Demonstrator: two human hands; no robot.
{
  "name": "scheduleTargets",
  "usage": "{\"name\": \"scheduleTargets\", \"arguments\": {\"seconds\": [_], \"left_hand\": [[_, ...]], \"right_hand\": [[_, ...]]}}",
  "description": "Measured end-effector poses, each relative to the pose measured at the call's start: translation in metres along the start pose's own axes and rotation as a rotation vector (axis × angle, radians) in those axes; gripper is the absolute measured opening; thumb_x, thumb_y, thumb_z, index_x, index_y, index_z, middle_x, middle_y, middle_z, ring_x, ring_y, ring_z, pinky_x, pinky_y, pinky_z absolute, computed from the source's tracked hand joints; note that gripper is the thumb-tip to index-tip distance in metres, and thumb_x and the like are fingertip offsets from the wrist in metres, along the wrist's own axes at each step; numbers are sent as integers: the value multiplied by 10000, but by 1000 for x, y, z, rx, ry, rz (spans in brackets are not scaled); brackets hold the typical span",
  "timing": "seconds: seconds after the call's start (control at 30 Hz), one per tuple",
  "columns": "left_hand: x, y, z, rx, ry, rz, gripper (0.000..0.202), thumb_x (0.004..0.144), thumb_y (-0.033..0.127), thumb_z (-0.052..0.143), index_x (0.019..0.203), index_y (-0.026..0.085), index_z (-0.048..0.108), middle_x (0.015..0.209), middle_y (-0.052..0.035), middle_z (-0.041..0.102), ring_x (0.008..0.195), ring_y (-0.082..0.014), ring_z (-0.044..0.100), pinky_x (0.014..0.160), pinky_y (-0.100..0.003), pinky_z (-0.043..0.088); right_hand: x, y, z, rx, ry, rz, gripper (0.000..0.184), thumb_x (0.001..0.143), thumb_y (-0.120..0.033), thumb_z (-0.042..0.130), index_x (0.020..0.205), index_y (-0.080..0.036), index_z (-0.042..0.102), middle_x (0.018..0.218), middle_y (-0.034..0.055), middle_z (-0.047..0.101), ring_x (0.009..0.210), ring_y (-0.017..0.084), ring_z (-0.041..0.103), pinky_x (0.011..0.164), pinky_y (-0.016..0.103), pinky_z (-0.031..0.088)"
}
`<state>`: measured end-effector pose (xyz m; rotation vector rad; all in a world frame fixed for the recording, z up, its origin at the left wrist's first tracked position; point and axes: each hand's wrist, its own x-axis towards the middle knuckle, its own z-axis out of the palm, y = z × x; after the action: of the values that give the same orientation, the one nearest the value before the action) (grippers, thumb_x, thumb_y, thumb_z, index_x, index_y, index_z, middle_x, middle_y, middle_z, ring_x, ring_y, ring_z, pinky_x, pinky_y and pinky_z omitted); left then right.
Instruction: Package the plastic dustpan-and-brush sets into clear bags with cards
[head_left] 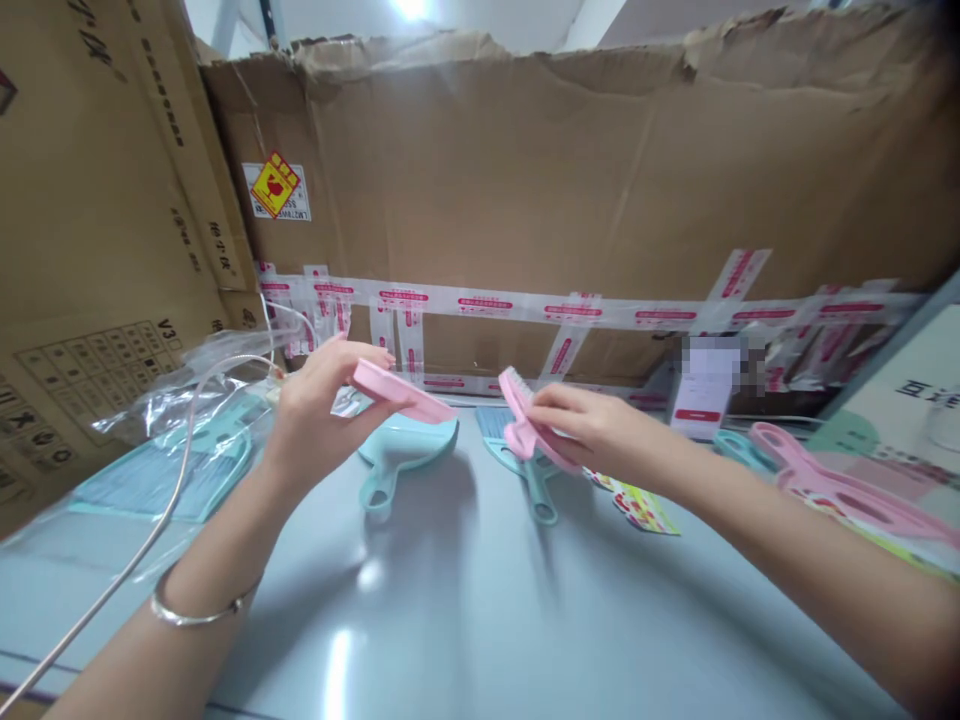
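My left hand grips a small pink dustpan, seen nearly edge-on, between thumb and fingers. In my right hand is a pink hand brush, tilted, with pale bristles at its upper end. Both are held above the table. Below the pink dustpan a teal dustpan lies with its handle toward me. A teal brush with blue bristles lies under the pink brush, partly covered by it.
A bagged teal dustpan and brush lies left, crossed by a white cable. At right are a pink tool with a looped handle, printed cards and an upright phone. Large cardboard boxes stand behind.
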<state>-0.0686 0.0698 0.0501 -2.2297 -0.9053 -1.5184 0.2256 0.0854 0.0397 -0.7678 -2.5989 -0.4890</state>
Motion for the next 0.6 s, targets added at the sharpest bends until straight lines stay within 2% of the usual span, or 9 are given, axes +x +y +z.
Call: {"name": "scheduleTargets", "arguments": {"seconds": [0.07, 0.13, 0.2, 0.27, 0.37, 0.43, 0.47, 0.53, 0.6], "left_hand": [[-5, -8, 5, 25, -64, 83, 149, 735, 214, 649, 847, 196, 552, 879, -45, 670, 863, -185, 633, 950, -419, 429], [-10, -16, 10, 38, -227, 118, 31, 802, 213, 547, 793, 183, 551, 877, -69, 669, 843, -179, 629, 887, -381, 464], [-14, -20, 15, 62, -463, 84, 179, 861, 217, 422, 776, 172, 573, 885, -87, 670, 814, -169, 623, 758, -307, 499], [-17, -23, 20, 76, -674, 30, 253, 874, 198, 359, 812, 168, 603, 934, -90, 674, 844, -168, 624, 761, -294, 490], [-21, -27, 23, 63, -823, -20, 279, 822, 110, 361, 824, 186, 629, 1012, -57, 680, 1000, -178, 609, 999, -401, 353], [-22, -32, 22, 46, -860, -71, 312, 776, 62, 363, 817, 199, 641, 1022, -31, 687, 1126, -196, 553, 1078, -461, 214], [-22, -34, 21, 34, -884, -108, 321, 762, 58, 369, 824, 205, 648, 1023, -23, 689, 1179, -206, 513, 1087, -468, 189], [-21, -37, 19, -18, -962, -184, 314, 758, 79, 386, 824, 208, 665, 1032, -20, 692, 1239, -223, 450, 1084, -455, 208], [-20, -38, 17, -93, -1058, -275, 296, 764, 114, 400, 788, 206, 679, 1018, -22, 700, 1209, -227, 484, 1060, -426, 273]], "right_hand": [[-3, 11, 20, -143, -119, -86, 232, 892, -140, 396, 944, -157, 621, 833, 76, 599, 673, 139, 537, 544, 248, 401], [-5, 20, 35, -225, -211, -172, 230, 873, -102, 437, 1003, -165, 616, 826, 68, 604, 675, 146, 528, 544, 256, 378], [-6, 27, 45, -236, -279, -250, 240, 857, -76, 467, 1011, -178, 621, 835, 61, 609, 678, 143, 526, 561, 259, 372], [-7, 31, 51, -224, -335, -288, 224, 861, -87, 475, 992, -177, 632, 848, 64, 614, 692, 141, 531, 579, 262, 376], [-10, 31, 55, -205, -385, -253, 252, 883, -117, 450, 1051, -188, 624, 868, 70, 622, 715, 144, 546, 610, 267, 396], [-13, 30, 55, -166, -387, -195, 335, 876, -92, 436, 1154, -211, 581, 906, 76, 632, 737, 148, 564, 640, 276, 419], [-15, 30, 54, -140, -378, -159, 399, 861, -57, 424, 1202, -221, 550, 937, 81, 637, 754, 150, 574, 657, 282, 432], [-22, 29, 51, -94, -342, -84, 514, 813, 14, 393, 1254, -222, 511, 1004, 96, 641, 798, 160, 597, 688, 300, 456], [-32, 30, 47, -75, -290, -20, 547, 777, 43, 369, 1244, -195, 526, 1061, 113, 639, 855, 181, 611, 714, 327, 475]]}}
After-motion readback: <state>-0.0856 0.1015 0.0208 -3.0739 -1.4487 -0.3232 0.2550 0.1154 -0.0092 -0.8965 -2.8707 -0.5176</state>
